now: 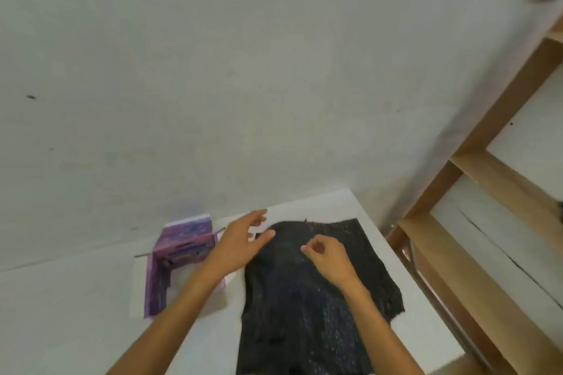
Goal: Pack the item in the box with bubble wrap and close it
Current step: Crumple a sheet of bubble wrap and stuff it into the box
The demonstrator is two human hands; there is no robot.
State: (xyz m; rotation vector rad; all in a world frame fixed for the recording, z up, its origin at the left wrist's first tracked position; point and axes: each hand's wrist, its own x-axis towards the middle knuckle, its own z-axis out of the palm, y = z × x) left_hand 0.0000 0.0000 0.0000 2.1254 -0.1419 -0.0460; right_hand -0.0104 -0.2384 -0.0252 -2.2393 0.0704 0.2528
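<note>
At the left of the white worktop (pixel 76 313) I see one purple box (pixel 182 256), open, with its lid panel standing upright at the far side and a flap lying flat toward the near left. The interior shows pale at the bottom right; blur prevents me from confirming whether anything lies inside. The box sits against the base of the grey wall (pixel 213 70).

Next to the right, I see the left hand (pixel 243 240), reaching forward from the near edge across the right corner of the box. Its fingers are spread wide and it holds nothing. The fingertips hover at the far left edge of the black sheet; I cannot tell whether they touch it.

Centre-right lies one sheet of black bubble wrap (pixel 304 313), spread flat on the worktop and running from the far edge down to the bottom of the frame. Its left edge lies just beside the box. It is dark with fine pale speckles.

Over the upper middle of the sheet I see the right hand (pixel 327 257), with fingers curled inward in a narrow pinch. The fingertips are at the sheet surface; I cannot tell whether they grip the sheet or something small on it.

I cannot pick out the item to be packed as a separate thing.

At the far right stands one wooden shelf unit (pixel 487 179), apart from the worktop, with pale panels between its rails.

Count: one box, one sheet, two hands, one shelf unit.
</note>
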